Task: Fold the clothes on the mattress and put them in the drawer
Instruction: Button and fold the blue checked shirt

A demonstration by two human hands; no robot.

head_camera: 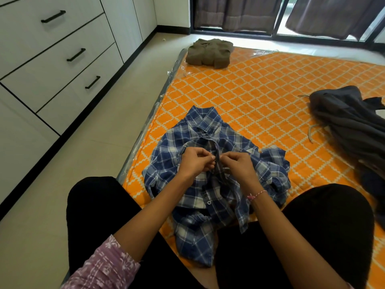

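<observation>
A person sits at the edge of an orange mattress (260, 84) with a white lattice pattern, which lies on a pale tiled floor (100, 126). Their legs, in black trousers, spread to either side of a blue and white plaid shirt (210, 130). The shirt lies rumpled on the mattress straight in front of them, collar pointing away, lower part bunched between their knees.

Both hands meet over the middle of the shirt's front. The left hand (195, 161) has its fingers curled, pinching the buttoned edge of the shirt. The right hand (239, 165) pinches the same edge from the other side, fingertips nearly touching those of the left. A pink and white thread bracelet (257, 194) circles the right wrist. A purple patterned sleeve (104, 268) covers the left upper arm.

At the far left corner of the mattress sits an olive-green garment (208, 52), folded into a neat rectangle. At the right edge lies a loose heap of dark grey clothing (350, 122) with a drawstring trailing out.

To the left, along the wall, stands a white cabinet with closed drawers (58, 67) and black bar handles. Beyond the mattress, dark curtains (239, 13) hang at a glass door.
</observation>
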